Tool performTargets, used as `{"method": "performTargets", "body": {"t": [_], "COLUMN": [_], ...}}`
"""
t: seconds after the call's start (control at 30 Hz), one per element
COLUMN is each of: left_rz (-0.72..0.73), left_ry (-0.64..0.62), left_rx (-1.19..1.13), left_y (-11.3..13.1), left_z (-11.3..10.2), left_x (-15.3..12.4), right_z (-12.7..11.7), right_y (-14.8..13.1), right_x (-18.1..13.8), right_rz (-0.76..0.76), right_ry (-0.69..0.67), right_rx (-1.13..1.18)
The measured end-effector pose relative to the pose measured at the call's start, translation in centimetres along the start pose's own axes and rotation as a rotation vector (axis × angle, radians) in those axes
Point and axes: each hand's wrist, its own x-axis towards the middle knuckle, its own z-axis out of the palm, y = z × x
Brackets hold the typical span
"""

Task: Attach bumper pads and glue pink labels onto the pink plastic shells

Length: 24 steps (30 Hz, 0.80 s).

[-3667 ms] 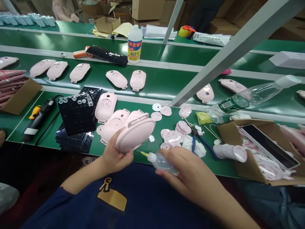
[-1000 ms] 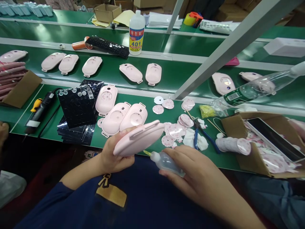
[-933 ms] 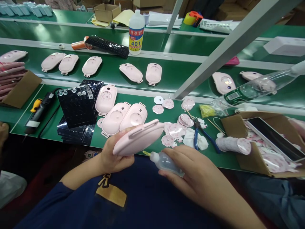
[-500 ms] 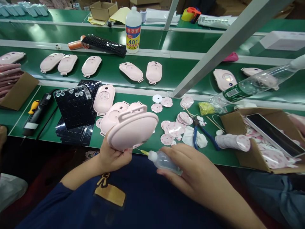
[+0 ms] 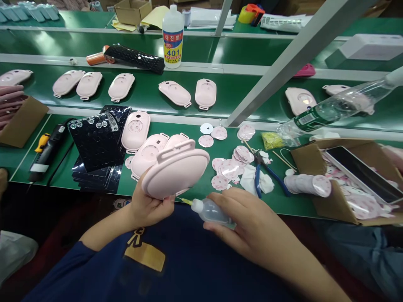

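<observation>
My left hand (image 5: 147, 205) is closed around a pink oval plastic shell (image 5: 174, 172), held tilted above the table's near edge with its back toward me. My right hand (image 5: 248, 226) grips a small clear squeeze bottle (image 5: 209, 211). Its yellow needle tip (image 5: 185, 201) points at the shell's lower edge, touching or nearly touching it. More pink shells (image 5: 147, 153) lie just behind on the green table (image 5: 189, 184). Round pink stickers (image 5: 228, 167) are scattered to the right of them.
Black sheets of clear dots (image 5: 96, 142) and a black tool (image 5: 47, 151) lie at left. Blue pliers (image 5: 267, 176), a cardboard box (image 5: 343, 184) holding a dark tablet and a lying water bottle (image 5: 327, 113) are at right. Pink shells (image 5: 121, 86) ride the belt; a 401 bottle (image 5: 172, 37) stands behind.
My left hand has turned the pink shell from nearly flat to more upright, its back facing me. The squeeze bottle tip stays at the shell's lower edge. Shells on the belt have drifted right.
</observation>
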Motion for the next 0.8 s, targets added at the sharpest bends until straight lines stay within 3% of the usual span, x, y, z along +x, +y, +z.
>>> {"method": "performTargets", "body": {"t": [0.07, 0.13, 0.27, 0.33, 0.43, 0.57, 0.67, 0.8], "left_rz": [0.097, 0.089, -0.135, -0.254, -0.341, -0.397, -0.461, -0.484], "left_ry": [-0.029, 0.041, 0.299, 0.358, 0.332, 0.284, 0.273, 0.262], "left_rx": [0.004, 0.019, -0.115, -0.211, -0.28, -0.304, -0.278, -0.239], "left_y": [-0.1, -0.5, -1.9, -2.3, -2.4, -1.5, -0.5, 0.4], "left_z": [-0.3, -0.7, -1.5, -1.4, -0.9, -0.1, 0.2, 0.4], "left_x": [0.5, 0.9, 1.5, 1.7, 1.9, 2.2, 2.8, 3.7], "right_z": [-0.1, 0.2, 2.6, 4.3, 6.6, 7.8, 7.5, 5.6], "right_y": [0.4, 1.6, 6.1, 8.5, 11.0, 12.0, 11.9, 12.4], "right_x": [0.1, 0.3, 1.8, 3.4, 6.4, 9.0, 8.6, 5.8], "right_rz": [0.033, 0.086, 0.236, 0.315, 0.476, 0.53, 0.535, 0.47], "right_ry": [-0.012, 0.022, 0.265, 0.352, 0.359, 0.346, 0.35, 0.438], "right_rx": [0.047, 0.115, 0.22, 0.271, 0.348, 0.364, 0.367, 0.263]}}
